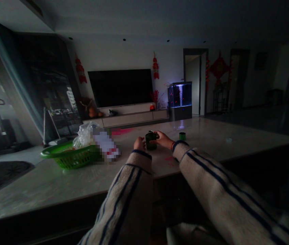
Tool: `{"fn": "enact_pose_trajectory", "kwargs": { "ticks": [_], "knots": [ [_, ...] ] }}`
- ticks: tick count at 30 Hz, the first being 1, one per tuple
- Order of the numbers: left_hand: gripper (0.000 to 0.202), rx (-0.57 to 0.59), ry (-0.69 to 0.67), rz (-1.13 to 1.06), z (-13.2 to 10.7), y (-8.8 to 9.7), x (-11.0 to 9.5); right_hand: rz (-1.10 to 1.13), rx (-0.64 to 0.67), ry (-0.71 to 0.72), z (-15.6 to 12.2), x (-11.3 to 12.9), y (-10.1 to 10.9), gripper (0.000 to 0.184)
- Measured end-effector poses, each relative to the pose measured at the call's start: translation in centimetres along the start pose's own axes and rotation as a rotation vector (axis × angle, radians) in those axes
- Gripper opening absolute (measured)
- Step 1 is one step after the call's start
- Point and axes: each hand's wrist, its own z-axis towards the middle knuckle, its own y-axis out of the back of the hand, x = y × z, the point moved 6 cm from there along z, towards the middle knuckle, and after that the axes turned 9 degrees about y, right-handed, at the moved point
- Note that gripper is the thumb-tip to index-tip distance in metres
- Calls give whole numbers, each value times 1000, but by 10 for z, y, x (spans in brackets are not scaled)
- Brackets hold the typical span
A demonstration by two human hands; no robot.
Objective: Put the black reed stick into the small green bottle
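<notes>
A dark green bottle [151, 142] stands upright on the pale tabletop, its narrow neck uncovered at the top. My right hand [161, 139] grips the bottle from the right, fingers and thumb around its side. On the other side, my left hand [139, 144] is held close to the bottle with its fingers parted and slightly curved. Whether those fingertips touch the glass is too dark to tell. A green cap [182, 136] rests on the table to the right, beyond my right wrist.
A green plastic basket [75, 158] holding a clear plastic bag [84, 134] sits at the left, with a blurred white packet [107, 144] beside it. A small clear object [228, 140] lies farther right on the table [249, 136]. Across the dim room are a television and a lit fish tank [180, 97].
</notes>
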Motion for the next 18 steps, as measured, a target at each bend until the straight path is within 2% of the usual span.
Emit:
{"fn": "enact_pose_trajectory", "kwargs": {
  "ticks": [9, 11, 13, 15, 18],
  "knots": [
    [15, 54, -1, 33, -7, -6, 0, 7, 17, -63, 0, -6, -1, 67],
    [16, 52, -2, 41, -7, -6, -1, 4, 31, -100, 0, -4, 1, 62],
    [16, 46, -3, 51, -7, -5, -1, -29, 22, -115, 2, -1, 7, 50],
    [16, 41, -3, 60, -8, -5, -1, -222, -11, -102, 6, 1, 18, 41],
    [16, 33, -6, 69, -9, -4, -1, -608, -31, -102, 9, -3, 33, 38]
  ]
}}
